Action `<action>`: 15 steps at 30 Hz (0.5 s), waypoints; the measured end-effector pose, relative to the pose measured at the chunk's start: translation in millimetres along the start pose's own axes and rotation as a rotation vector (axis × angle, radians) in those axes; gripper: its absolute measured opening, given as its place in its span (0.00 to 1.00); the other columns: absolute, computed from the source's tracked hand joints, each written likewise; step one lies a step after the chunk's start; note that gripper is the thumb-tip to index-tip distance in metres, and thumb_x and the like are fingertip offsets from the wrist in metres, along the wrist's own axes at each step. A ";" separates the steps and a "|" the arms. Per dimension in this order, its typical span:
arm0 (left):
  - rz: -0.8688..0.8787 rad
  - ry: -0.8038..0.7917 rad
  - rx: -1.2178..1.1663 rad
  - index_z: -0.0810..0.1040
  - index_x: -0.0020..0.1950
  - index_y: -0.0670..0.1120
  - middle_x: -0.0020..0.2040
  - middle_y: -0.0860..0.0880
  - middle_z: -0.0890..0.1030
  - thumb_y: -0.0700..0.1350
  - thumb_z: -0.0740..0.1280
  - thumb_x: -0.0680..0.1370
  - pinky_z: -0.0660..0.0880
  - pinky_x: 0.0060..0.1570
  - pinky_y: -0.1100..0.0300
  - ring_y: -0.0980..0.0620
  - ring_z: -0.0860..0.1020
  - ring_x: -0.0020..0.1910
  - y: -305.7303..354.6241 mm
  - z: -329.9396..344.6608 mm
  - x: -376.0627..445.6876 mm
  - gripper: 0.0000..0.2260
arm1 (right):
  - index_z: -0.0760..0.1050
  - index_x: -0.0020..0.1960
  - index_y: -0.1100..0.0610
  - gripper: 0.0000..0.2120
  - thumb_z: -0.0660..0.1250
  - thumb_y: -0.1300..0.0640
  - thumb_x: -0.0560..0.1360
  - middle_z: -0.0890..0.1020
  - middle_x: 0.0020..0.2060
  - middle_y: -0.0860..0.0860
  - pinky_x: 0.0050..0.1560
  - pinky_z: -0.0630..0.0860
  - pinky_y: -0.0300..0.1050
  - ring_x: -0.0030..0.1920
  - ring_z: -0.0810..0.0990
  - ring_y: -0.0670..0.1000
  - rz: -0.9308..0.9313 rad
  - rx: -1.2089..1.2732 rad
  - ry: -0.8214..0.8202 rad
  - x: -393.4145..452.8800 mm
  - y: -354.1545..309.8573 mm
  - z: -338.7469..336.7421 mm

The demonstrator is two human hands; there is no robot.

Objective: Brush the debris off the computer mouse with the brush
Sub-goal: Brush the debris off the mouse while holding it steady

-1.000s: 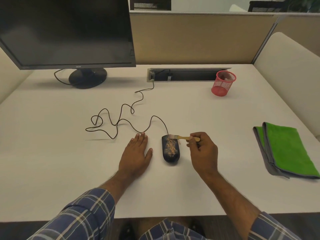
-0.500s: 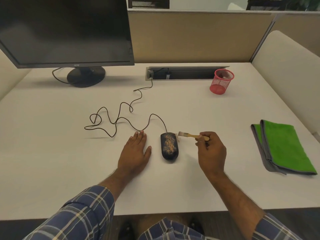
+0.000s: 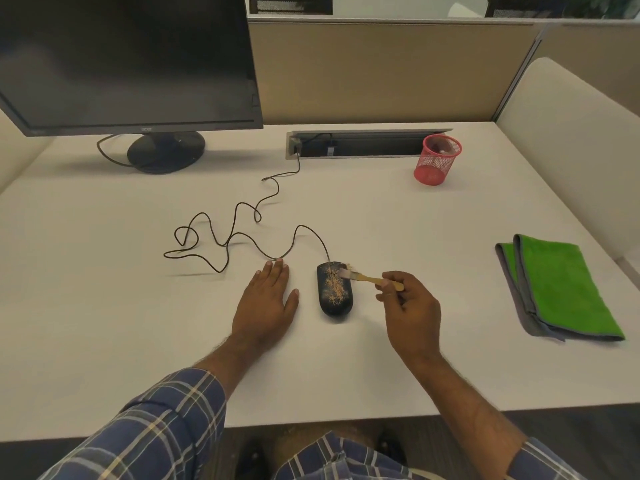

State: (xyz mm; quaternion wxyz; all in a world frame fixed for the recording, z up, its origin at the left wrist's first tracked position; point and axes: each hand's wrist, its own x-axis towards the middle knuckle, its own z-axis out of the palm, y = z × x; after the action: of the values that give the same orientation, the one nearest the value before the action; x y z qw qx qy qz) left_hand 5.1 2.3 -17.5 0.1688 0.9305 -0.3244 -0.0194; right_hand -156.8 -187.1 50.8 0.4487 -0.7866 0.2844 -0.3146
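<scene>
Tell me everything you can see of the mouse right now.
The mouse is a dark, matte, plastic-looking wired mouse lying flat on the white desk, cord end pointing away from the person. Tan, sawdust-like debris streaks its top, mostly along the middle. Its thin black cable snakes off toward the desk's cable slot. The brush bristles touch its far right corner; the right hand holds the handle. The left hand lies flat beside it, apart.

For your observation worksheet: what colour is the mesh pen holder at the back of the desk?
Red; the mesh pen holder shows clearly in the head view.
</scene>
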 end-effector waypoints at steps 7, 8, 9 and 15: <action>-0.006 -0.011 0.002 0.53 0.80 0.46 0.81 0.49 0.53 0.56 0.52 0.83 0.46 0.78 0.57 0.52 0.49 0.80 0.3 -0.4 0.4 0.28 | 0.79 0.54 0.52 0.06 0.65 0.58 0.79 0.83 0.39 0.43 0.38 0.79 0.42 0.39 0.84 0.48 0.001 0.016 0.040 -0.7 -2.1 -2.8; -0.008 -0.011 0.000 0.53 0.80 0.46 0.81 0.49 0.53 0.56 0.52 0.83 0.46 0.78 0.57 0.52 0.49 0.80 -0.1 -0.3 0.0 0.28 | 0.79 0.53 0.51 0.06 0.65 0.58 0.79 0.83 0.39 0.43 0.38 0.80 0.43 0.38 0.84 0.49 -0.011 0.017 0.014 -3.7 -3.0 -1.5; -0.009 -0.011 -0.002 0.53 0.80 0.46 0.81 0.49 0.52 0.56 0.52 0.83 0.45 0.78 0.57 0.52 0.49 0.80 -0.1 -0.2 -0.5 0.28 | 0.79 0.53 0.51 0.06 0.65 0.58 0.79 0.83 0.39 0.43 0.38 0.80 0.45 0.38 0.84 0.50 -0.014 0.005 0.004 -5.9 -3.0 -1.1; -0.007 -0.023 0.002 0.52 0.80 0.45 0.81 0.49 0.52 0.56 0.51 0.83 0.46 0.78 0.56 0.52 0.49 0.80 0.3 -0.9 0.4 0.28 | 0.79 0.54 0.54 0.06 0.65 0.57 0.79 0.83 0.39 0.44 0.38 0.80 0.46 0.39 0.84 0.50 0.016 -0.025 0.081 -1.4 -1.9 -8.5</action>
State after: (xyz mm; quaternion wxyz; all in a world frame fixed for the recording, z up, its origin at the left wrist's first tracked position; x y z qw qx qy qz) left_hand 5.3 2.1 -16.5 0.1642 0.9316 -0.3229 -0.0303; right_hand -163.8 -189.7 55.6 0.4296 -0.7765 0.3123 -0.3391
